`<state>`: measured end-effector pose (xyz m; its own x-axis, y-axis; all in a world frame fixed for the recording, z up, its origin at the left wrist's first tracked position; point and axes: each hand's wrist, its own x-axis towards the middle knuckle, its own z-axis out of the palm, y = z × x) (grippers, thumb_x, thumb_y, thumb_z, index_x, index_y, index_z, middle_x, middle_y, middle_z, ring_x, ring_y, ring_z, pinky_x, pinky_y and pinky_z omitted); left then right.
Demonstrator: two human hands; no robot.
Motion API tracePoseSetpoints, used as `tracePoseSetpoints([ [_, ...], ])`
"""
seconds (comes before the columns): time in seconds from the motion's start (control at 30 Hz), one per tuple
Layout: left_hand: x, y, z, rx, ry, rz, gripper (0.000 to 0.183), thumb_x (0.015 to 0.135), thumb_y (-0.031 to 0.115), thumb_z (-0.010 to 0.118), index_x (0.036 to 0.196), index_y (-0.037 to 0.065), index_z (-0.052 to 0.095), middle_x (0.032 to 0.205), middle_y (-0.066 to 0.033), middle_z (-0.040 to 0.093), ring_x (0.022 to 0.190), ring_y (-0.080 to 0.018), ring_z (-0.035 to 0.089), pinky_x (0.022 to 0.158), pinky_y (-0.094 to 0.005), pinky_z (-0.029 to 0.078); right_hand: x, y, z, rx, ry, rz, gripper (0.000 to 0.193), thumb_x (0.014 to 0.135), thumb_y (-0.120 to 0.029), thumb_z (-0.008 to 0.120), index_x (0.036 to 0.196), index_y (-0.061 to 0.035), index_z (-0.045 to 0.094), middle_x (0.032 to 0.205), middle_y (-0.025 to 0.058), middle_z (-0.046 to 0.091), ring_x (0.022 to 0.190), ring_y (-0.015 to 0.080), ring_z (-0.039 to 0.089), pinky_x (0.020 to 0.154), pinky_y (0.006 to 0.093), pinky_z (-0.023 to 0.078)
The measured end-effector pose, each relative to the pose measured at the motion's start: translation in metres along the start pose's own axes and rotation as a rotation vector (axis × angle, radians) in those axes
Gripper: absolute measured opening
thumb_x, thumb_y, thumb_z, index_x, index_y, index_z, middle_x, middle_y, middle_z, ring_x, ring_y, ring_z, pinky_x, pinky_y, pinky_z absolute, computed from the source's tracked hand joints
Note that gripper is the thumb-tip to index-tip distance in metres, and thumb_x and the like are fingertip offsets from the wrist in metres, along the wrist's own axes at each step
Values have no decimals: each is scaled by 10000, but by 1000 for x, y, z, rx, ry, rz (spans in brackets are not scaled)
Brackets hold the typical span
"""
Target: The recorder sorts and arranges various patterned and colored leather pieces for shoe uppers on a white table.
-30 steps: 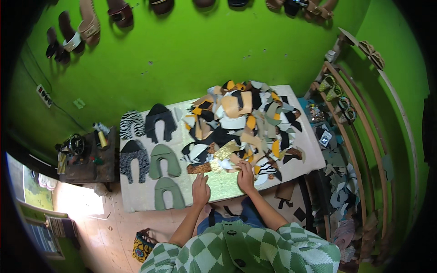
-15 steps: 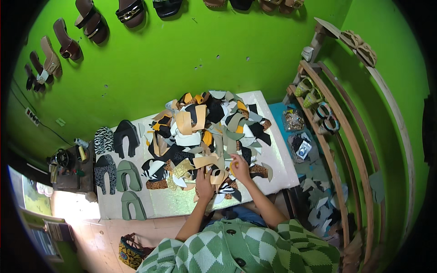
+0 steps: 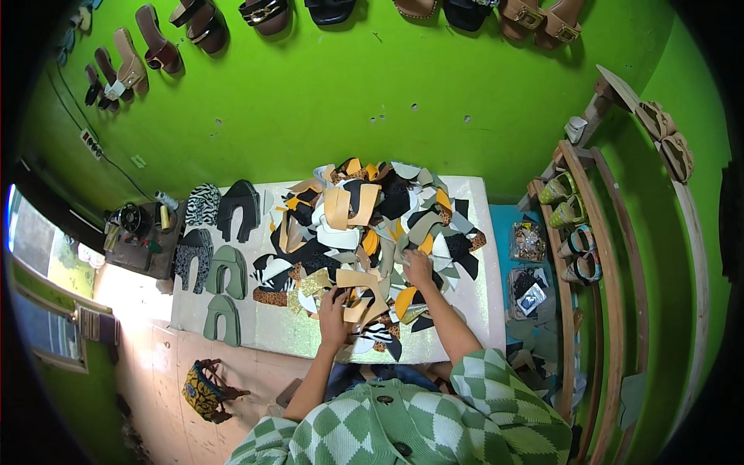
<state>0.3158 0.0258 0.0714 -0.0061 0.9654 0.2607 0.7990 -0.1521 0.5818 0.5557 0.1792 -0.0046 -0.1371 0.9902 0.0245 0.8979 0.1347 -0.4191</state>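
Note:
A mixed heap of cut shoe-upper pieces [image 3: 387, 200] lies on the table, in tan, black, white, sage green, yellow, leopard and zebra print. My left hand [image 3: 333, 319] is at the near left of the heap, its bent fingers at the edge of a tan U-shaped piece [image 3: 361, 280]. Farther in, my right hand [image 3: 419, 270] has its fingertips together on a sage-green piece [image 3: 404, 249]. Just nearer than that hand lies a yellow piece [image 3: 404, 301]. Where the fingertips meet the pieces is partly hidden.
Neat stacks of horseshoe-shaped pieces stand at the table's left: zebra [image 3: 203, 204], black [image 3: 239, 209], speckled grey [image 3: 194, 257] and sage green [image 3: 225, 273]. A wooden rack [image 3: 593, 209] with sandals is at the right. A patterned bag [image 3: 205, 391] sits on the floor.
The view has shifted, so the table sits farther right. My left hand has drawn left to the tan piece's edge. My right hand has moved farther into the heap, away from the yellow piece.

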Motion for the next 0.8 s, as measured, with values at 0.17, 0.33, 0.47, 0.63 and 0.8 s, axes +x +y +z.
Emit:
tracePoseSetpoints([
  [0.17,21,-10,-10,-98,24,-49,545,633,-98,535,1161,37,516,1235,-203,469,1156,-382,435,996,-401,344,-20,-23,-18,447,-135,-104,348,755,-162,681,1052,4,605,902,96,646,821,289,624,731,360,478],
  [0.33,53,-11,7,-570,-101,-102,491,779,75,486,1264,44,414,1237,-148,477,1166,-275,449,992,-359,339,-38,-51,-53,1093,-380,47,322,851,-135,631,1128,18,572,1026,27,638,913,90,558,775,272,470],
  [0.47,75,4,27,-1134,-347,-627,452,934,366,444,1276,73,400,1012,-31,541,914,-134,553,800,-287,456,-42,-58,-62,1010,-339,-166,451,854,-160,631,1264,-23,505,1192,75,574,1012,109,529,886,270,426],
  [0.63,83,5,31,-982,-373,-508,517,875,251,618,1262,11,372,1060,-87,553,900,-147,586,751,-276,502,-40,-69,-59,786,-444,-263,438,849,-151,614,1254,-33,497,1200,120,537,1061,188,532,913,277,407],
  [0.8,89,-15,11,-1098,-358,-493,336,907,185,565,1161,-23,492,1002,-90,605,886,-151,610,647,-225,495,-33,-79,-46,1045,-443,-69,387,861,-102,591,1231,-18,516,1085,65,599,957,121,560,849,268,443],
])
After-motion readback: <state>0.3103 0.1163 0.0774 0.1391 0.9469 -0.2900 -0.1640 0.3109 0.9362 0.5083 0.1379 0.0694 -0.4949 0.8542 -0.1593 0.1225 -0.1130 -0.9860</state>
